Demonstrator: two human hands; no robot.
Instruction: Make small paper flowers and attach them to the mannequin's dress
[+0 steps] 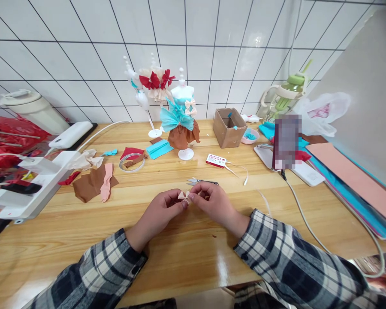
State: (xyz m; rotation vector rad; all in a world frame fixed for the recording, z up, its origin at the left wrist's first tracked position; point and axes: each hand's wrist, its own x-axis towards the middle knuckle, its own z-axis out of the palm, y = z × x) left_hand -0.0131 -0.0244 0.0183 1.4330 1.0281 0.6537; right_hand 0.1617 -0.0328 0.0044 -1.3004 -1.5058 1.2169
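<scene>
My left hand (162,211) and my right hand (212,202) meet above the wooden table (186,253), both pinching a small pale pink paper bow (184,195) between thumbs and fingertips. Small thread snips (197,182) lie on the table just beyond my fingers. Farther back stand two small mannequins, one (181,116) dressed in turquoise and brown paper with pink bows, the other (151,83) topped with red bows.
Brown and pink paper scraps (94,182) lie at the left beside a white sewing machine (28,184). A tape roll (131,162), a cardboard box (229,127), a red-white packet (216,160), a phone (286,141), a green bottle (286,92) and coloured sheets (350,180) are at the right.
</scene>
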